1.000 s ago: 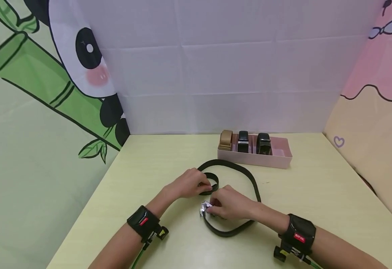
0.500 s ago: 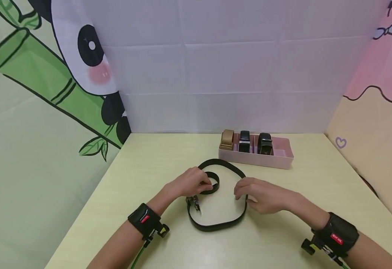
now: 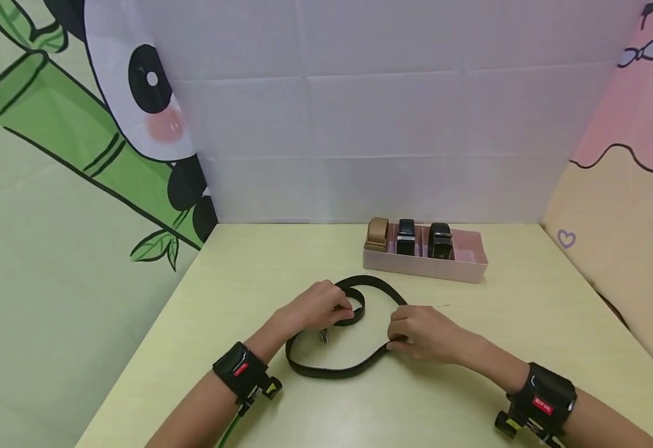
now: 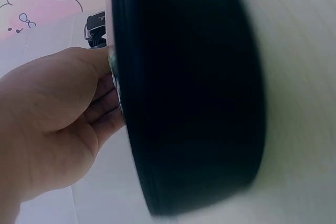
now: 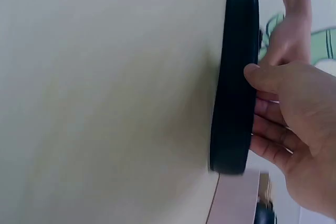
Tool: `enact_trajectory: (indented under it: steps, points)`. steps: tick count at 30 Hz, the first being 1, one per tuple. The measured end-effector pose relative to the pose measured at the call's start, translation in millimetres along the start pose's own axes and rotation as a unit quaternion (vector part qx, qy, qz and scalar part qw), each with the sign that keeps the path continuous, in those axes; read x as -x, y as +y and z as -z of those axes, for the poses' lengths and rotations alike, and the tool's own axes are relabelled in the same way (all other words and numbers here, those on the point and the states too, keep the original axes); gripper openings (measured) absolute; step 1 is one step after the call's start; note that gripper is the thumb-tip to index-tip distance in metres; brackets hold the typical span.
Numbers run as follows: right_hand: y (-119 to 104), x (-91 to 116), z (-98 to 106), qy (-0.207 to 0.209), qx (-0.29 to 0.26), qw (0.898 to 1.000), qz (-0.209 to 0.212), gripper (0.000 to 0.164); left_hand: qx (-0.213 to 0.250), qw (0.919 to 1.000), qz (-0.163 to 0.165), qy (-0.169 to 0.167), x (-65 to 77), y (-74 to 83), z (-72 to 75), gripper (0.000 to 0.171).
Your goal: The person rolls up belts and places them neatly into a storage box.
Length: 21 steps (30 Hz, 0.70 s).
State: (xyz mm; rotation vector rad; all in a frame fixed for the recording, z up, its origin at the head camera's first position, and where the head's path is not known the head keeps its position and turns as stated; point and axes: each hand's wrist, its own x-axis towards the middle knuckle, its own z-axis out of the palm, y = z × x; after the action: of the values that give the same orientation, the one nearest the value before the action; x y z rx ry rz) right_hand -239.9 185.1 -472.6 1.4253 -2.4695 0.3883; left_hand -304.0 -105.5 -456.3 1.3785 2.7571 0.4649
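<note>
A black belt (image 3: pixel 326 373) stands on its edge on the table, its inner end rolled into a small coil (image 3: pixel 361 305) and the rest sweeping round in a wide loop. My left hand (image 3: pixel 322 305) holds the coil between thumb and fingers. Below that hand the silver buckle (image 3: pixel 324 336) shows in part. At the loop's right side my right hand (image 3: pixel 424 333) pinches the strap. In the right wrist view the thumb lies on the belt's outer face (image 5: pixel 236 77), with the fingers behind it. The strap (image 4: pixel 194 103) hides the left fingertips in the left wrist view.
Behind the loop stands a pink divided box (image 3: pixel 427 267). It holds a rolled tan belt (image 3: pixel 378 233), a rolled black belt (image 3: pixel 406 236) and another dark one (image 3: pixel 440 241); its right compartment shows bare. Printed cloth walls (image 3: pixel 326 118) border the table.
My right hand has let go of the buckle, moved right and taken hold of the strap. The buckle and the loop have shifted left, while the left hand keeps its place at the coil.
</note>
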Motion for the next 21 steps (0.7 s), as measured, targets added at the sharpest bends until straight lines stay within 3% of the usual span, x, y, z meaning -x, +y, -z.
enact_trajectory:
  steps: [6, 10, 15, 21]
  points:
    - [-33.4, -25.5, -26.8, 0.042, -0.018, 0.999, 0.005, 0.018, -0.007, 0.9999, -0.006, 0.004, 0.0, 4.7, -1.3, 0.023]
    - [-42.6, -34.8, -32.1, 0.035, -0.052, 0.998, -0.011, 0.015, -0.009, 0.9996, -0.023, 0.013, 2.4, 7.3, -4.9, 0.017]
    - [-27.6, -29.7, -18.6, 0.034, -0.095, 0.994, -0.046, 0.009, -0.012, 0.9989, -0.041, 0.017, 5.7, 9.0, -9.7, 0.013]
    - [-1.1, -24.8, -7.1, 0.061, -0.054, 0.995, -0.058, 0.009, -0.012, 0.9974, -0.063, 0.035, 8.0, 11.7, -15.4, 0.013]
